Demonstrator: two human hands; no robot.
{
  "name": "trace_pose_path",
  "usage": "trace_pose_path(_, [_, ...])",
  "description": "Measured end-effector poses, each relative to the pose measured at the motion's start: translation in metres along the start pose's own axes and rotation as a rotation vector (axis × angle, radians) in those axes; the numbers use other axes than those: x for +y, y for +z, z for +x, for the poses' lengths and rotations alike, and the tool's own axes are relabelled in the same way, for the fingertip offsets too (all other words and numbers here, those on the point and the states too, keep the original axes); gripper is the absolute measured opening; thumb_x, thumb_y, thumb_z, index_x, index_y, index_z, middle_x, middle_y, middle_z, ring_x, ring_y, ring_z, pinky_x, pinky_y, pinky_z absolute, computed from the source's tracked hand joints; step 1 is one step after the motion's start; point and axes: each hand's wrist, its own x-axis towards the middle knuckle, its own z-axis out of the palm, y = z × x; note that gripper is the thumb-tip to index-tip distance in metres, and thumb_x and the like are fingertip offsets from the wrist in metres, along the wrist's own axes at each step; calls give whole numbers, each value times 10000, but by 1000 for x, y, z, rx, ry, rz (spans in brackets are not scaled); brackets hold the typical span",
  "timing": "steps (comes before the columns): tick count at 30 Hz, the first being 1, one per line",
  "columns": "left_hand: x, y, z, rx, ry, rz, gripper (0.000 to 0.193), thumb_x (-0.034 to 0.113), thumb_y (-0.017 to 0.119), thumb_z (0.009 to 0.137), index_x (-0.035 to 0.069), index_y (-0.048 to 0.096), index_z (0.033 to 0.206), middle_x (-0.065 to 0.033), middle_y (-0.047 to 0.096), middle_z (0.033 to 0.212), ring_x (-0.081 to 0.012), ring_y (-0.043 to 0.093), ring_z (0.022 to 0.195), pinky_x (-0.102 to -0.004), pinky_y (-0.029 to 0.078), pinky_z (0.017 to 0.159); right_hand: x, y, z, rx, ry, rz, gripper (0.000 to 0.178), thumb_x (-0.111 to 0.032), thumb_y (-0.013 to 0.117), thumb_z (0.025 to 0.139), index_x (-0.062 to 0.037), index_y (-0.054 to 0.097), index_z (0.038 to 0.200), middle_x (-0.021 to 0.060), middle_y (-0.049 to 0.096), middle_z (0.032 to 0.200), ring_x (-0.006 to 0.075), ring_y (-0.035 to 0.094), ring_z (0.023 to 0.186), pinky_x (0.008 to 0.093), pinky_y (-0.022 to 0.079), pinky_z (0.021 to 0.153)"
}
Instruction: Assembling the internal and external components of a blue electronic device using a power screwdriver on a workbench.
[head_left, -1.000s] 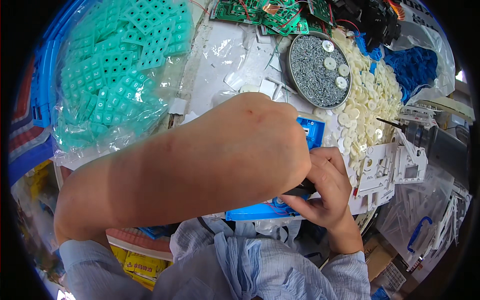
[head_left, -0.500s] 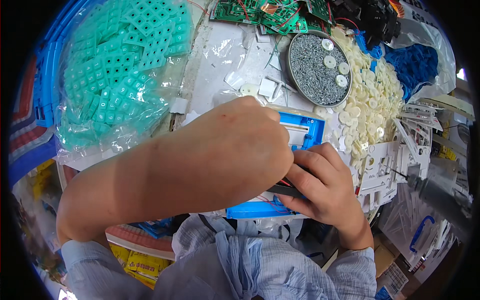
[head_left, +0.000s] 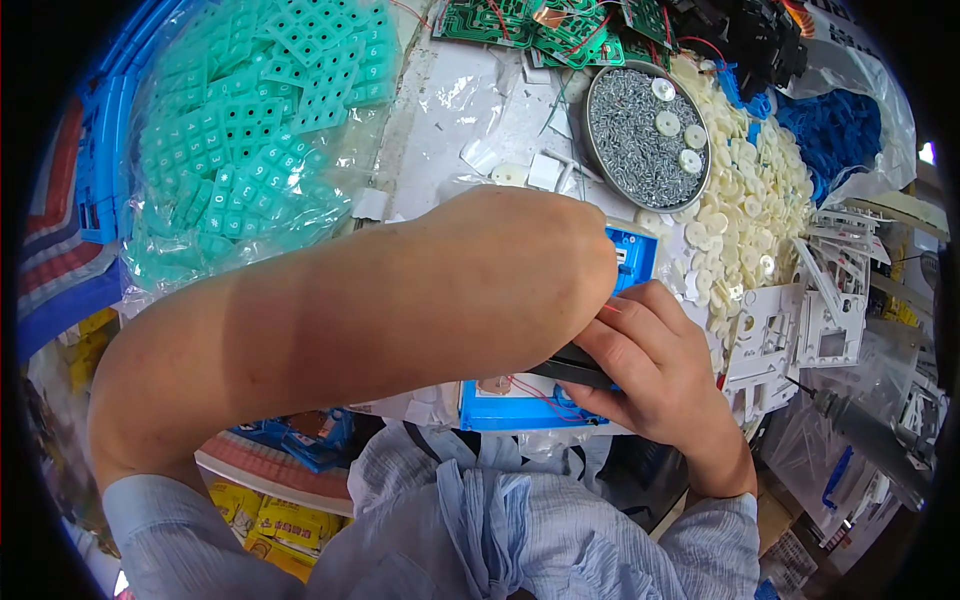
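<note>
My right hand (head_left: 655,365) grips a black plastic part (head_left: 580,367) between thumb and fingers, over a blue plastic housing (head_left: 520,408). Thin red wires lie in the near end of that housing; a short red wire also shows by my right fingertips. My left hand (head_left: 555,260) reaches across from the left with its wrist bent. It covers the middle of the housing and meets the right fingers. The back of the left hand hides its own fingers, so what they hold does not show.
A clear bag of teal rubber keypads (head_left: 240,150) lies at left. Behind the housing stands a round dish of screws (head_left: 640,130), beside a heap of cream discs (head_left: 745,190). Green circuit boards (head_left: 490,22) lie at the far edge. An electric screwdriver (head_left: 865,435) is at right.
My left hand has shifted right and bends further downward, covering more of the blue housing. My right hand keeps its grip on the black part. The view has moved slightly.
</note>
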Motion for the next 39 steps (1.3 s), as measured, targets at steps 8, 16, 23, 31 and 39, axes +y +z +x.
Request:
trace_pose_path(8, [3,-3,3,7,26,30,94,72,681,784,-18,665,763,-140,591,856,-316,649,750,-404,547,661,1,3,-2,7,-28,18,480,-238,765,716,-8,655,1123,125,644,1094,290,599,877,361,548,719])
trace_pose_path(16, [0,14,-2,154,36,-52,99,62,662,816,-29,648,778,-150,593,822,-332,635,737,-407,535,670,0,3,-1,7,-18,56,483,-203,777,678,-5,657,1101,130,648,1088,298,600,880,375,553,714])
trace_pose_path(23, [-17,-19,15,60,112,21,167,144,668,825,-15,670,774,-184,641,810,-359,653,751,-440,534,679,-1,4,-2,30,-21,83,532,-227,839,632,5,637,1066,148,664,1048,333,613,857,405,532,725])
trace_pose_path(31, [-10,-55,82,-66,-140,308,160,134,663,786,-22,699,791,-215,691,829,-365,688,769,-421,547,681,-3,2,-2,4,-32,76,541,-191,812,634,-15,639,1116,132,635,1087,303,595,881,381,550,734])
trace_pose_path(39, [-22,-25,89,295,8,397,162,128,673,740,-30,705,759,-228,677,755,-365,687,726,-405,546,659,-2,2,-3,10,-28,68,528,-195,808,646,-19,641,1114,132,634,1085,300,594,880,379,546,734])
